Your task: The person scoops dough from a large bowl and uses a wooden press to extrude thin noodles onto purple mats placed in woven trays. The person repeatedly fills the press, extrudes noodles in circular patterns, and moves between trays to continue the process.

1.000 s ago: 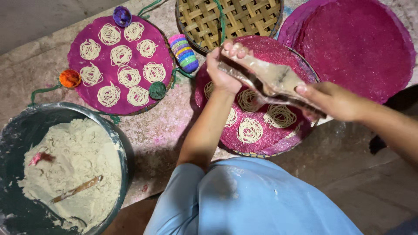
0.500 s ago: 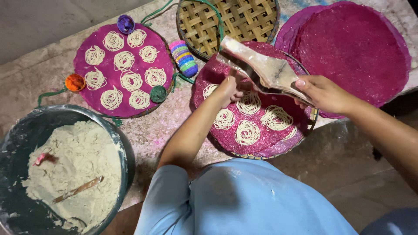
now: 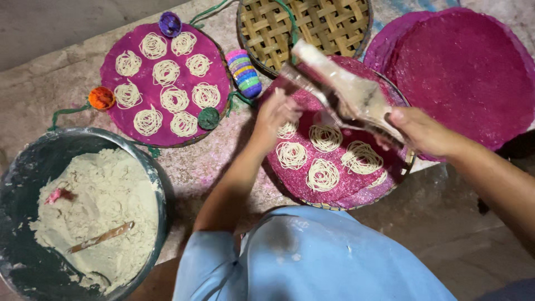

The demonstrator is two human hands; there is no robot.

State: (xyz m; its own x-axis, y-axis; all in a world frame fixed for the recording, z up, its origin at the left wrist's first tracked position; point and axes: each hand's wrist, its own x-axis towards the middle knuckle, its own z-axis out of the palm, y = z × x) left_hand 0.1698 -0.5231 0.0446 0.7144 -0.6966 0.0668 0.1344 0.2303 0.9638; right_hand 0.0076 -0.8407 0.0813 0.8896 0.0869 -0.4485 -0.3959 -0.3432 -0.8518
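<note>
My right hand [image 3: 421, 131] grips the handles of a wooden noodle press [image 3: 348, 95] coated in dough, held tilted over a round magenta mat [image 3: 290, 173]. Several pale noodle coils [image 3: 323, 174] lie on that mat. My left hand [image 3: 276, 111] hovers at the mat's left side just above a coil, fingers bent, holding nothing that I can see. Whether it touches the coil I cannot tell.
A second magenta mat [image 3: 214, 75] full of noodle coils lies at the upper left, with coloured tassel balls around it. A dark bowl [image 3: 161, 189] of pale dough with a wooden stick stands at the lower left. A woven bamboo tray [image 3: 306, 28] and bare magenta mats [image 3: 468, 72] lie behind.
My left hand let go of the press and dropped to the mat's left side. The press, now held by my right hand alone, lifted and tilted.
</note>
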